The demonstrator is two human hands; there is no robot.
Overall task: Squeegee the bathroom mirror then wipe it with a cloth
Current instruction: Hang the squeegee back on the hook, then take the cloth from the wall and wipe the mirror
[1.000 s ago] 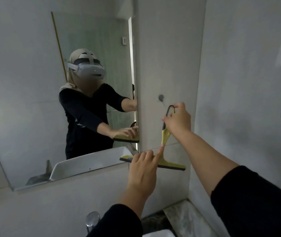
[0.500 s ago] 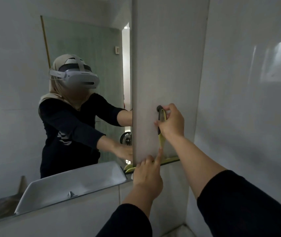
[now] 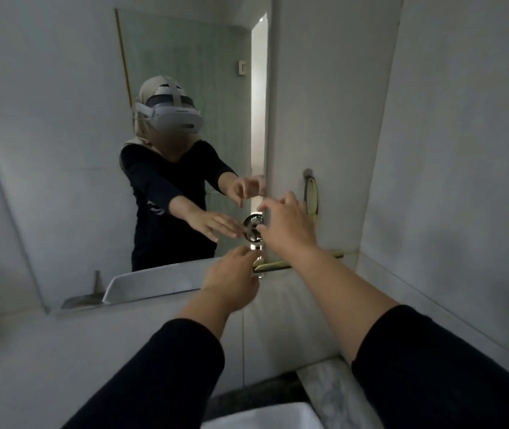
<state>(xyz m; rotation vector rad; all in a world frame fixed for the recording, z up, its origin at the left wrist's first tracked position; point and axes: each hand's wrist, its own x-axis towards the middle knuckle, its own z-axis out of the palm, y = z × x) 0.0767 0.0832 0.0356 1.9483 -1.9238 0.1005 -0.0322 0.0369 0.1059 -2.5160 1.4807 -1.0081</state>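
Note:
The yellow squeegee (image 3: 311, 196) hangs by its handle loop from a dark hook (image 3: 308, 172) on the white wall panel right of the mirror (image 3: 61, 150). Its blade (image 3: 305, 261) lies flat against the wall at the bottom. My right hand (image 3: 287, 222) hovers just left of the handle, fingers spread and off it. My left hand (image 3: 231, 275) is lower, beside the blade's left end, fingers loose with nothing in them. The mirror reflects me with both arms stretched out. No cloth is in view.
A white sink (image 3: 262, 416) shows at the bottom edge, with a marble counter strip (image 3: 333, 394) to its right. Tiled walls close in the corner on the right. A small round metal fitting (image 3: 254, 226) sits at the mirror's right edge.
The squeegee went from being held out in my right hand to hanging on the wall hook. Both hands have let go and pulled slightly back from it.

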